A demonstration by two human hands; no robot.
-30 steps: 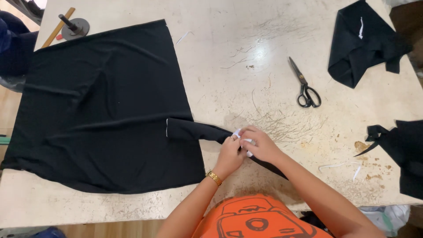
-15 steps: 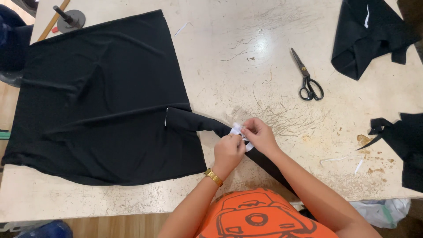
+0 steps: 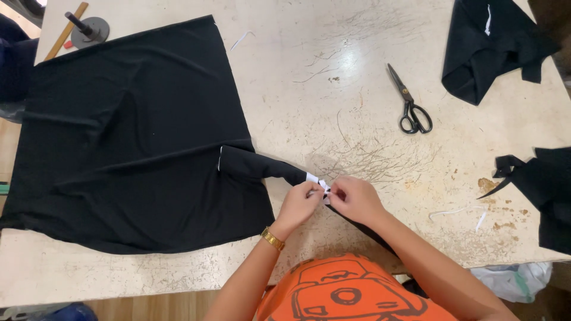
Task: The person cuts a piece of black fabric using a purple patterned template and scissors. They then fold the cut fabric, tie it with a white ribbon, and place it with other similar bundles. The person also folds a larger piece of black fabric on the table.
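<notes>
A large black cloth [image 3: 131,137] lies spread over the left half of the worn white table [image 3: 333,77]. A narrow black fabric strip [image 3: 262,167] runs from its right edge toward me and on under my right arm. My left hand [image 3: 299,203] and my right hand [image 3: 355,199] meet over this strip. Both pinch a small white label [image 3: 316,181] against it with the fingertips. A gold bracelet sits on my left wrist.
Black-handled scissors [image 3: 407,101] lie shut right of centre. A black garment piece [image 3: 493,44] is bunched at the top right, another [image 3: 544,187] at the right edge. A wooden ruler and a round metal weight [image 3: 86,27] sit top left. White scraps [image 3: 461,213] lie nearby.
The view has shifted slightly. My hands stay together on the strip and label, fingers working in small moves. The cloth and scissors have not moved.
</notes>
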